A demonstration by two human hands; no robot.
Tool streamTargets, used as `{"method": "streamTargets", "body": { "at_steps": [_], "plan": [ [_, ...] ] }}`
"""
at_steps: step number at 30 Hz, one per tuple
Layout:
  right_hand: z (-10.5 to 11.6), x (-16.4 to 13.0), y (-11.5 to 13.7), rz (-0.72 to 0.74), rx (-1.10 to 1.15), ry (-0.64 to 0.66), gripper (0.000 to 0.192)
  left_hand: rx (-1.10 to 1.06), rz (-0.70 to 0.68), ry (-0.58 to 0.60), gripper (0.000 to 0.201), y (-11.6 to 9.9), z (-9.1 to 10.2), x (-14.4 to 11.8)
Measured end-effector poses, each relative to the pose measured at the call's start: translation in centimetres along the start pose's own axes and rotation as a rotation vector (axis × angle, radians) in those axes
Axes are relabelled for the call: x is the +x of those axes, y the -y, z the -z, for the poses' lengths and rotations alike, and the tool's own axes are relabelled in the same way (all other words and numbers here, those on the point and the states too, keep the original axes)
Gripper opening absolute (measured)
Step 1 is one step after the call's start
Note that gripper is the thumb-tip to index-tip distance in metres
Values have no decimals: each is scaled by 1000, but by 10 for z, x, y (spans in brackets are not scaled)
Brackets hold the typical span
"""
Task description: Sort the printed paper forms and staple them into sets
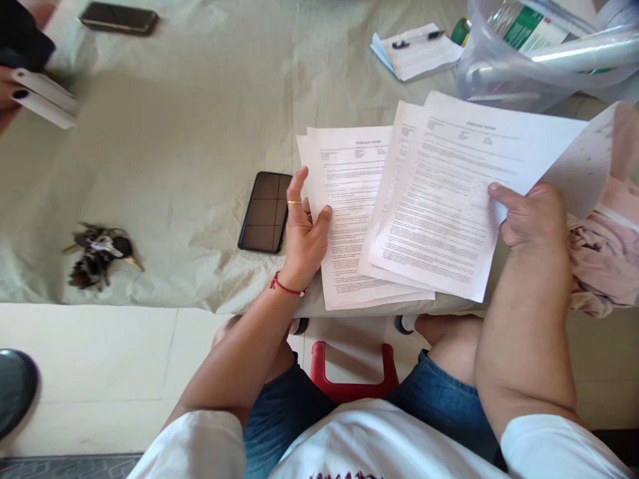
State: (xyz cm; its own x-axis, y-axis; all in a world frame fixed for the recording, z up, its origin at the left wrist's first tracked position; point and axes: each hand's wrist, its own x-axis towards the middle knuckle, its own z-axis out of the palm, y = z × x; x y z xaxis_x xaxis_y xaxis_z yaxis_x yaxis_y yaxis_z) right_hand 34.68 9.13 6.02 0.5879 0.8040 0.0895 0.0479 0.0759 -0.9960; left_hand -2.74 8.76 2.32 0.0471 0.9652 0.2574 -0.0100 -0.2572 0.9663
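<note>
Over the near edge of the table, my left hand (308, 233) grips the left edge of some printed sheets (349, 219), thumb on top and fingers partly behind. Another group of printed sheets (439, 199) overlaps them on the right. My right hand (532, 213) pinches those by their right side, with the thumb on the top page. A further page (579, 159) curls up behind that hand. The print is mostly too small to read. Just left of my left hand lies a dark smartphone (264, 211).
A bunch of keys (100, 253) lies on the cloth-covered table (200, 100). Another phone (118, 18) is at the far left, near a person's hand (6, 90) with a white object (44, 96). Notepaper with a pen (419, 50), a plastic basket (514, 80) and pink cloth (604, 259) are rightward.
</note>
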Motion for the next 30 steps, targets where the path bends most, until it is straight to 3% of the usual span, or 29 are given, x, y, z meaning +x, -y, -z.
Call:
{"method": "streamTargets", "body": {
  "at_steps": [6,13,20,23,30],
  "plan": [
    [-14,-17,10,-48,9,210,48,99,137,28,33,-10,-7,-3],
    [-31,-30,14,-54,54,318,55,99,175,-20,40,-16,-13,-7],
    [-37,-38,13,-46,-20,359,46,46,188,-25,37,-5,-13,-8],
    [-31,-34,11,-72,-117,336,41,-5,144,-12,46,-5,-13,-8],
    [-3,-11,7,-60,-50,94,51,-85,175,2,91,-5,-7,-7]
  ]
}}
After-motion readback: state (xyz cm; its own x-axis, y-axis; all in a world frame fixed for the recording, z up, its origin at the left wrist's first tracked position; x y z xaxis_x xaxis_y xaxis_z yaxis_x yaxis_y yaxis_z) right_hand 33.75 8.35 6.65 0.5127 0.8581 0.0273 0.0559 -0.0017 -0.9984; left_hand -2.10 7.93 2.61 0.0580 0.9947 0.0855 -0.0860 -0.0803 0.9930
